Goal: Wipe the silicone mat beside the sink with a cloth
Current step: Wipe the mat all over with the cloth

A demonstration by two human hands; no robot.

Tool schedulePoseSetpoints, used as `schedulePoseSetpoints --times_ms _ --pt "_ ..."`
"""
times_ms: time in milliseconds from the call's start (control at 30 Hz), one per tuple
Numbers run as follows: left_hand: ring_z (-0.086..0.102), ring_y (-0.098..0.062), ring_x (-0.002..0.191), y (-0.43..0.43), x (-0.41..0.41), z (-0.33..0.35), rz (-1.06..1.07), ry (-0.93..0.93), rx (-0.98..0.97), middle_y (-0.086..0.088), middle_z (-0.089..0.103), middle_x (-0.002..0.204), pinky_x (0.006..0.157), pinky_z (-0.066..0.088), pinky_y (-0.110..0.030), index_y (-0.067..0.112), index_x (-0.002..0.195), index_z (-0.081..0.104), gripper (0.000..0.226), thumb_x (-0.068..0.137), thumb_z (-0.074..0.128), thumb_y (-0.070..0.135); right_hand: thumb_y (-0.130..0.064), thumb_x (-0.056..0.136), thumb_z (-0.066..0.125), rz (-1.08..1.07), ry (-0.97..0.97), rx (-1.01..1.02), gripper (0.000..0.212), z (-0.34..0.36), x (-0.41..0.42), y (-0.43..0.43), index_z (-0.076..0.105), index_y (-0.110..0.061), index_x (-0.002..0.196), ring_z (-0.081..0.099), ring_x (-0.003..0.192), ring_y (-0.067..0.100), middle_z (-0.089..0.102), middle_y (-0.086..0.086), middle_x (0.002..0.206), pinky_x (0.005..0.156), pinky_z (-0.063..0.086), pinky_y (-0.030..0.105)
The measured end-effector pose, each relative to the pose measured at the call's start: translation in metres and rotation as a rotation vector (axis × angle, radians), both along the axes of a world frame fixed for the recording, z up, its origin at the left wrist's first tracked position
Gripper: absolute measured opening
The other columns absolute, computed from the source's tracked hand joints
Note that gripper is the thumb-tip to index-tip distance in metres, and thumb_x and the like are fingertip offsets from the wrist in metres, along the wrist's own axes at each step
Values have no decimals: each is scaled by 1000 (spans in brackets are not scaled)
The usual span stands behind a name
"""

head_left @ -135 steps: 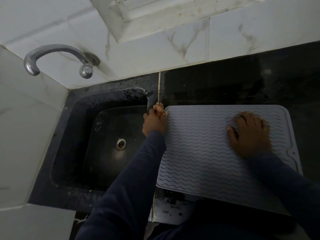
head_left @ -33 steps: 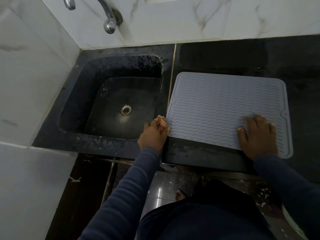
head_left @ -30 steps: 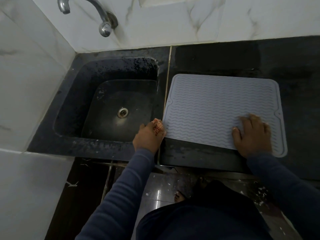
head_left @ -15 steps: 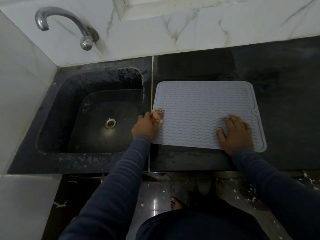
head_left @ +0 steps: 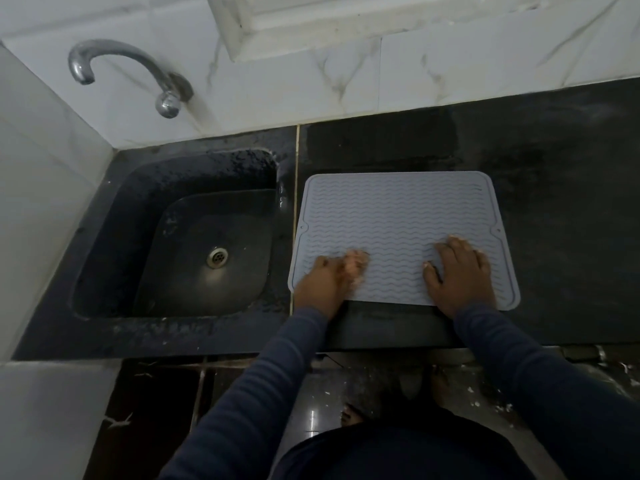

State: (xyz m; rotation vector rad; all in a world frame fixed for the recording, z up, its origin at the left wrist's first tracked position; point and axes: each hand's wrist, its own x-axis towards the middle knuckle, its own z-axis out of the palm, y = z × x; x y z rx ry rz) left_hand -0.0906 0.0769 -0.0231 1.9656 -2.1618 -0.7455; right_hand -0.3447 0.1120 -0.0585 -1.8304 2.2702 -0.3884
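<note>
A pale grey silicone mat [head_left: 398, 216] with wavy ridges lies flat on the black counter, just right of the sink [head_left: 194, 244]. My left hand [head_left: 323, 282] rests on the mat's near-left part, closed around a small pinkish cloth [head_left: 356, 263] that sticks out past the fingers and is blurred by motion. My right hand [head_left: 459, 271] lies flat, fingers spread, pressing on the mat's near-right part.
The dark sink has a metal drain [head_left: 217, 257] and a curved tap [head_left: 131, 69] on the marble wall above. The black counter [head_left: 561, 202] stretches right of the mat. Its front edge runs just below my wrists, with the floor and a bare foot [head_left: 349, 414] beneath.
My left hand has slid the cloth from the mat's left edge rightward onto the mat surface. The right hand stays pressed on the near-right part. The camera view shifted.
</note>
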Motion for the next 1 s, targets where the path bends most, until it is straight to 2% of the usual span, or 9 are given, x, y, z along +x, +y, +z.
schedulePoseSetpoints --times_ms 167,300,367,433,500,600,733,900,1000 --pt "59 -35 98 -5 45 4 258 -26 -11 -12 54 110 84 48 -40 18 112 62 37 88 57 46 -44 90 45 -21 -133 14 57 8 3 0 52 -9 135 33 140 33 43 15 147 118 18 47" --pt "65 -16 92 14 7 16 336 538 -44 -1 68 100 79 48 -26 20 100 67 24 87 62 38 -38 93 57 -116 -521 -70 35 35 40 8 63 -12 115 61 104 25 65 9 110 93 47 37" --pt "64 -15 102 27 -27 25 320 913 199 -1 68 111 90 50 -33 25 110 63 24 87 62 31 -40 94 58 -203 -879 -7 27 51 67 8 64 -19 108 65 95 18 68 1 100 84 50 30" --pt "63 -20 107 32 -40 28 404 1082 279 -5 67 114 97 49 -41 26 109 63 25 85 63 32 -30 92 64 -284 -1203 34 21 54 79 8 62 -15 107 67 96 18 70 1 99 76 51 23" --pt "61 -18 108 29 -27 26 413 915 84 -3 67 113 101 47 -42 22 106 66 18 92 57 30 -20 87 68 -237 -1013 45 21 51 81 6 58 -14 105 65 93 21 66 0 96 71 48 20" --pt "49 -20 125 12 -2 24 287 603 -161 -8 54 136 110 36 -34 11 134 52 39 101 42 31 -30 87 61 -78 -680 18 24 51 93 -6 56 -22 109 65 84 16 62 -4 98 68 50 16" --pt "28 -17 141 -6 -2 11 243 575 -79 -4 30 155 108 15 -17 13 151 25 54 103 29 39 -38 91 51 170 -237 171 40 45 129 -17 49 -25 129 55 109 33 44 10 126 89 48 44" --pt "0 -20 148 -6 5 -34 -88 16 -75 -7 5 161 119 -6 -36 13 153 11 73 93 6 55 -34 96 45 134 -79 248 42 40 105 -5 38 -32 137 56 110 36 37 10 135 87 43 45" --pt "-8 -18 148 -9 5 -40 -111 -109 -85 -5 -3 161 118 -10 -38 13 154 3 68 98 9 52 -45 99 39 -95 -105 246 42 44 32 12 34 -39 140 52 117 36 35 7 142 97 40 48"
